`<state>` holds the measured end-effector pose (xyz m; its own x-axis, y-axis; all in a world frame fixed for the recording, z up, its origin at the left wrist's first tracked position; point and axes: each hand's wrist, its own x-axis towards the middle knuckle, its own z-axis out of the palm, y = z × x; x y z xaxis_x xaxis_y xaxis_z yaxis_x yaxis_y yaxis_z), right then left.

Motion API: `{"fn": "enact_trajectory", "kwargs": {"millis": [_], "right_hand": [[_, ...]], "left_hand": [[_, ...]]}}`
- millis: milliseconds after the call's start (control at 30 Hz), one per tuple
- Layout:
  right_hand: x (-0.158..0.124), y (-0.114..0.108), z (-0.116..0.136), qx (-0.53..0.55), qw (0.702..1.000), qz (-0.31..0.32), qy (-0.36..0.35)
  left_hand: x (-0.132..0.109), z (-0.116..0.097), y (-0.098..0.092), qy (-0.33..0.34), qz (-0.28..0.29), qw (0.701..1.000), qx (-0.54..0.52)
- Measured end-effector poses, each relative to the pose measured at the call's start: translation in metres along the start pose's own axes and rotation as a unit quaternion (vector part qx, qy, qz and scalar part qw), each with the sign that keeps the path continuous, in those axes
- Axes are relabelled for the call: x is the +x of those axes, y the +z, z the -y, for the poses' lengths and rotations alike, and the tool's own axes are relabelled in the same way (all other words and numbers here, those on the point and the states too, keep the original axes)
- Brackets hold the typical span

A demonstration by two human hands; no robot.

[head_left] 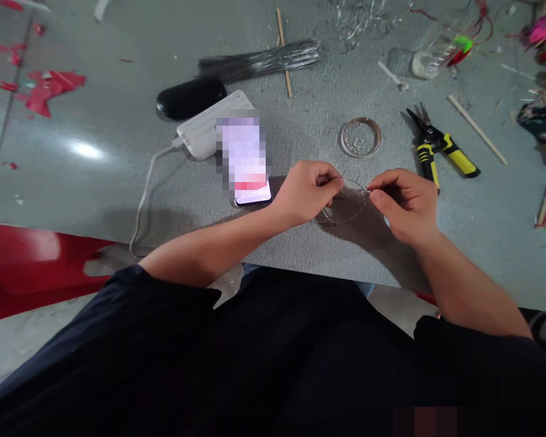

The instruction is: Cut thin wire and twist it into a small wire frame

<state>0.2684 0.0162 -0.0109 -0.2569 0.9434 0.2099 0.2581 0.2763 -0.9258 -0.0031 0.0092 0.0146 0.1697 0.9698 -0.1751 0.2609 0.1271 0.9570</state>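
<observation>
My left hand [307, 191] and my right hand [404, 203] are both closed in a pinch on a thin wire loop [346, 209] held just above the grey table [95, 182]. The left fingers grip the loop's left end, the right fingers its right end, and the wire curves down between them. Beyond the hands a metal ring [360, 137] lies flat. Yellow-handled pliers [439, 152] rest just past my right hand.
A phone [248, 161] leans on a white power bank [204, 124] with a cable, next to a black case [191, 97]. A bundle of wires [264, 60], wooden sticks, a plastic bottle [441, 51], red paper scraps [45, 91] and a red stool [22, 267] surround them.
</observation>
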Motion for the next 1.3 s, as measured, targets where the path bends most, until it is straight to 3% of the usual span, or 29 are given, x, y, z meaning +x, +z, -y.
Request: {"fn": "enact_trajectory", "kwargs": {"millis": [400, 833, 1167, 1300], "right_hand": [[-0.006, 0.009, 0.013, -0.066, 0.997, -0.031, -0.001], [0.007, 0.005, 0.0, -0.121, 0.99, -0.068, 0.027], [0.004, 0.008, 0.007, -0.083, 0.993, -0.081, 0.021], [0.006, 0.007, 0.013, -0.063, 0.996, -0.048, 0.03]], "left_hand": [[0.002, 0.01, 0.004, 0.036, 0.002, 0.999, 0.012], [0.003, 0.008, 0.002, 0.031, 0.018, 0.999, -0.021], [-0.001, 0.007, 0.004, 0.046, -0.004, 0.999, -0.01], [-0.002, 0.008, 0.004, 0.046, -0.015, 0.999, 0.001]]}}
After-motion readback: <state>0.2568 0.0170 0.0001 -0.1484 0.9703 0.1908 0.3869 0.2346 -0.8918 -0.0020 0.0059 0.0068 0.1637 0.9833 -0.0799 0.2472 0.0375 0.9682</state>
